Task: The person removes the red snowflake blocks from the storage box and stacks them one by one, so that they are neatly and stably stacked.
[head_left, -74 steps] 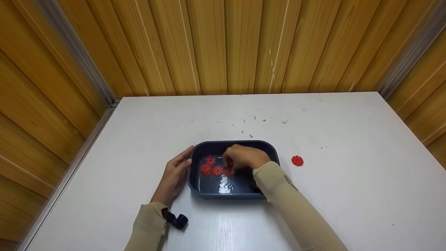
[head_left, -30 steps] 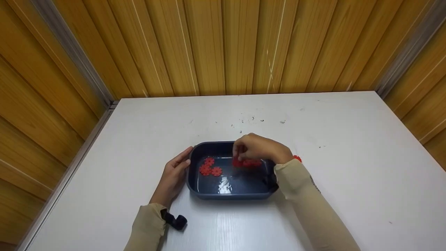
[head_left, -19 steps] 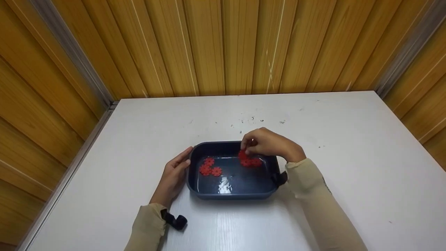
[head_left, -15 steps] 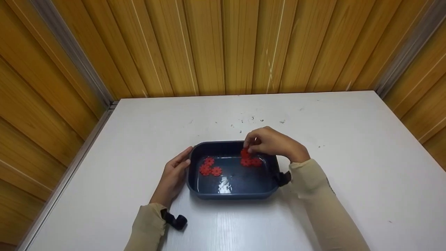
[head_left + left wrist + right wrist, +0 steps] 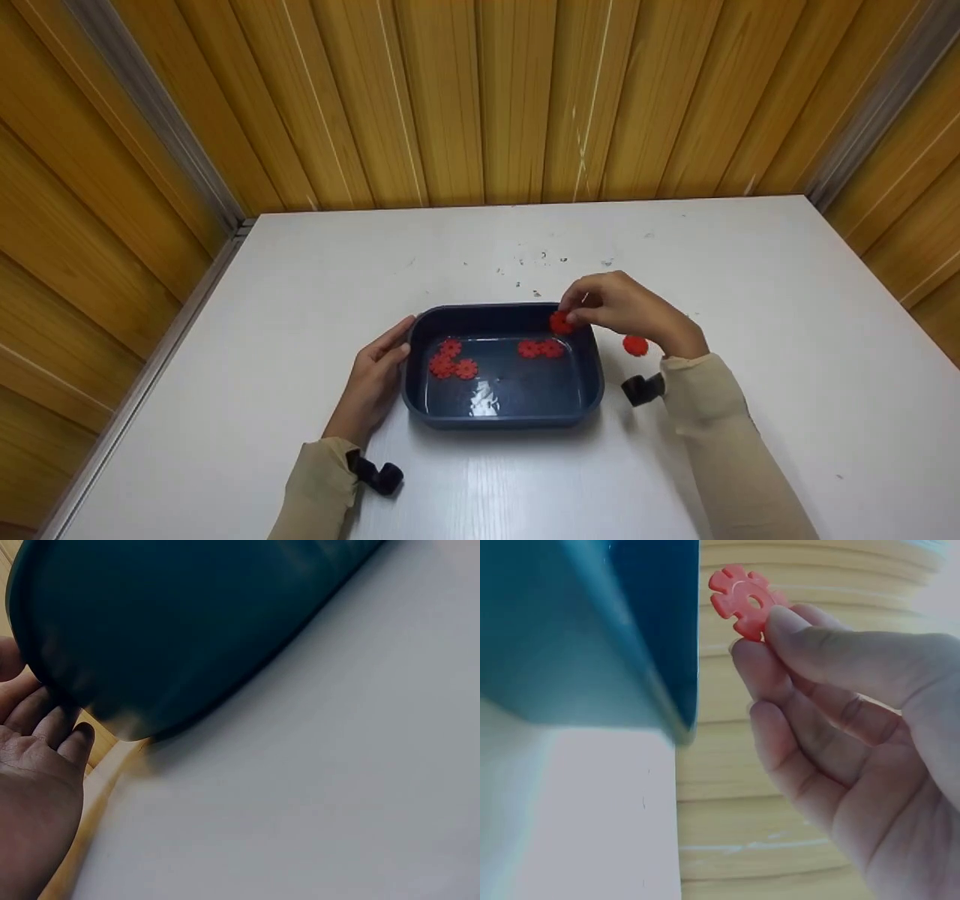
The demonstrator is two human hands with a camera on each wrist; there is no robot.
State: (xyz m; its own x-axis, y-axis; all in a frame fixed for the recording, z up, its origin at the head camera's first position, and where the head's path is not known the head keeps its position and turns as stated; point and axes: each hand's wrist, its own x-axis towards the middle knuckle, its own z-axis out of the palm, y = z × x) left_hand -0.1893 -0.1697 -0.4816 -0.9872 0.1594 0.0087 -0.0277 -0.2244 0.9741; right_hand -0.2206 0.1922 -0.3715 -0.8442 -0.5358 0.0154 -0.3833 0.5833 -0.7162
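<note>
My right hand (image 5: 630, 307) pinches a red notched building disc (image 5: 561, 322) between thumb and fingertips, over the back right corner of a dark blue tray (image 5: 502, 422). In the right wrist view the disc (image 5: 751, 601) shows slots round its edge and a hole in its middle, and lies just beyond the tray's rim. My left hand (image 5: 375, 371) rests its extended fingers and thumb against the outside of the tray's left end. Inside, two more discs (image 5: 529, 349) lie side by side at the right, and a cluster of several discs (image 5: 443, 365) lies at the left.
Another red disc (image 5: 635, 345) lies on the white table (image 5: 735, 420) right of the tray, close to my right wrist. Dark marks (image 5: 564, 260) dot the tabletop behind the tray. Wood-patterned panels (image 5: 517, 105) rise at the back and sides.
My right hand has risen from the tray floor and moved right with one disc. The paired discs have come apart from it and lie at the right. My left hand stays in place.
</note>
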